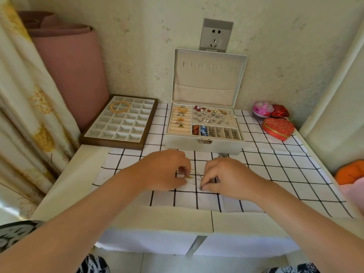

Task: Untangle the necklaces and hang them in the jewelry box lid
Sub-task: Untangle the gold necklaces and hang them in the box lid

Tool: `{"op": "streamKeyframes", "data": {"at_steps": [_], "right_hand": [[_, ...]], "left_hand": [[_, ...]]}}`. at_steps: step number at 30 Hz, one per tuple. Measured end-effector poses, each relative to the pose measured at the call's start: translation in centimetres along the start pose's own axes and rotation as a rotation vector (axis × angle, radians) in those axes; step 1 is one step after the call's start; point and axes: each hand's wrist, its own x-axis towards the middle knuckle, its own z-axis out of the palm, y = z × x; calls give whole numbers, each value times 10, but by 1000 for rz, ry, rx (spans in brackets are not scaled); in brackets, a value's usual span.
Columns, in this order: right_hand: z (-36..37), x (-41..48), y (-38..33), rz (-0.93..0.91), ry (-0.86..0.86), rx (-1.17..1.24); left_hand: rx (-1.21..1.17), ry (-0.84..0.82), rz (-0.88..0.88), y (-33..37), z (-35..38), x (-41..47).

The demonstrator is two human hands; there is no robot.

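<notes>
Thin tangled necklace chains point(195, 177) lie on the checked cloth between my hands, with a small gold piece near my left fingers. My left hand point(167, 170) pinches the chains from the left. My right hand point(224, 178) pinches them from the right, close to the cloth. Behind them stands the white jewelry box point(204, 143), open. Its upright lid point(208, 75) has a row of small hooks near the top and a pocket below; nothing hangs there. A small silvery item point(223, 154) lies just in front of the box.
A brown divided tray point(118, 123) with gold bangles point(120, 106) sits at the back left. Red and pink gift boxes point(277, 125) stand at the back right. A pink roll and curtain are on the left, an orange cushion point(350, 172) at the right edge.
</notes>
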Motion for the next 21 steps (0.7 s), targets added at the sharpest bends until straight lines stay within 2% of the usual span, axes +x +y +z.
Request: {"op": "streamKeyframes", "data": {"at_steps": [3, 5, 9, 13, 18, 21], "right_hand": [[4, 3, 0, -12, 0, -47], [3, 4, -1, 21, 2, 23], [-9, 6, -1, 174, 102, 402], [-10, 13, -3, 215, 147, 739], [-11, 18, -5, 278, 304, 1112], [-14, 20, -6, 283, 372, 1197]], "left_hand": [[-7, 5, 44, 2, 12, 8], [-66, 32, 63, 4, 20, 12], [-440, 103, -60, 9, 27, 17], [-847, 107, -207, 12, 15, 17], [-1119, 154, -211, -1, -1, 10], [-1218, 165, -186, -7, -9, 7]]}}
